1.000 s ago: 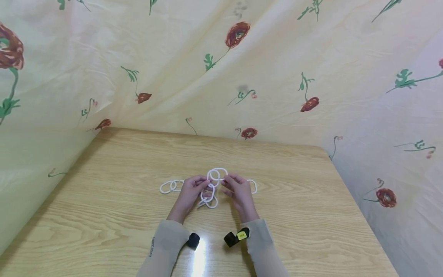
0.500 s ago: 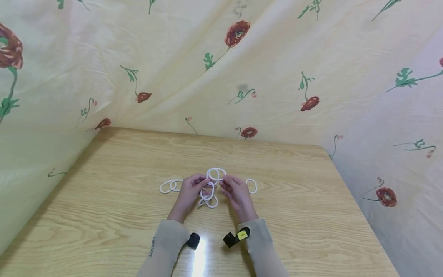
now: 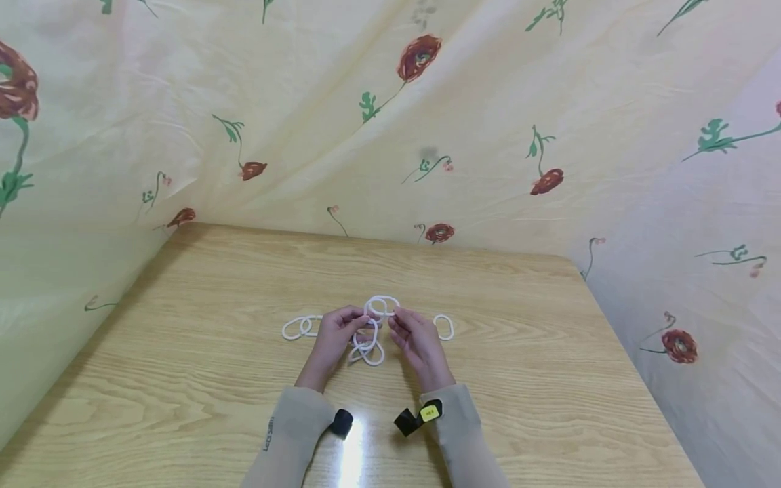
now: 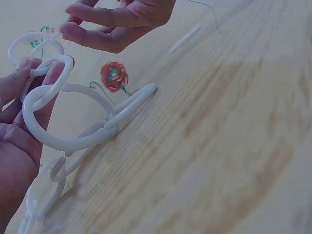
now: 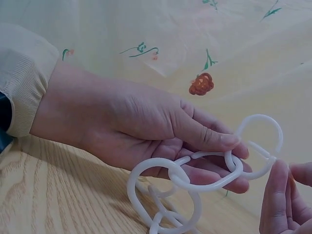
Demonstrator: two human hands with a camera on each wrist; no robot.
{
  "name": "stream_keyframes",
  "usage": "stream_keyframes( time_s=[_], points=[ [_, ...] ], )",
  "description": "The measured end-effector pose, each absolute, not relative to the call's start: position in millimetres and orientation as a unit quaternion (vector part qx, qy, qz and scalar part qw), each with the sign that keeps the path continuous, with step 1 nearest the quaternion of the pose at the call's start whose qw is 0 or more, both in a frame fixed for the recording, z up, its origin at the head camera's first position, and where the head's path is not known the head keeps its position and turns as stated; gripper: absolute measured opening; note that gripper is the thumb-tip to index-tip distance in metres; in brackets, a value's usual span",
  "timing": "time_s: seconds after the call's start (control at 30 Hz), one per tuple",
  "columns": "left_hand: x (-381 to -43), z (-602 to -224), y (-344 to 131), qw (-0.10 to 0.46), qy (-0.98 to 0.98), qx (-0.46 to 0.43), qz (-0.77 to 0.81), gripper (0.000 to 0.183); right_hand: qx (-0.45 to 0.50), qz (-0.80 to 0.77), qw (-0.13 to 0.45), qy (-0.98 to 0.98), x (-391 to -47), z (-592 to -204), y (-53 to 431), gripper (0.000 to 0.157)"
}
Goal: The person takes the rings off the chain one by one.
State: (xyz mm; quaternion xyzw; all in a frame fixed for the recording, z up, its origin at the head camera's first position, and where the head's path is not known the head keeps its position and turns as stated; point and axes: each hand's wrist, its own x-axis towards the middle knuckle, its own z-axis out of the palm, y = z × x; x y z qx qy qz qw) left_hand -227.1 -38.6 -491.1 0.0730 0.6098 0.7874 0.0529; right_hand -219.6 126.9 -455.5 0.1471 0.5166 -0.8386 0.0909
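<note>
White plastic chain links are joined together between the two hands. My left hand (image 3: 337, 330) pinches a link (image 5: 214, 187) between thumb and fingers, with another link (image 5: 131, 195) and more of the chain hanging below onto the table. Opposite it, my right hand (image 3: 421, 337) pinches the edge of the end link (image 5: 261, 116) between thumb and fingertip. This end link has a gap in its ring and passes around the link in the left hand. Right fingers (image 4: 105, 36) appear at the top of the left wrist view, partly cut off.
Joined white links (image 3: 284, 332) lie left of the left hand, partly hidden by it. One loose link (image 3: 452, 328) lies just right of the right hand. The wooden table (image 3: 525, 352) meets a flowered cloth (image 3: 293, 169) behind and at both sides.
My right hand has shifted slightly left with the end link, and the loose link beside it shows more fully. The left hand stays almost in place.
</note>
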Motion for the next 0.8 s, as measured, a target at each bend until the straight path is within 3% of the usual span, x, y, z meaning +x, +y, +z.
stream_keyframes(
  time_s=[0.4, 0.8],
  points=[
    [-226.4, -489.7, -38.7, 0.052, 0.618, 0.074, 0.781, 0.021, 0.15, -0.849, 0.094, 0.498, -217.9, -452.0, 127.4, 0.022],
    [-225.0, -488.5, -38.5, 0.053, 0.623, 0.092, 0.775, 0.022, 0.16, -0.854, 0.09, 0.486, -218.1, -452.2, 128.3, 0.015]
  ],
)
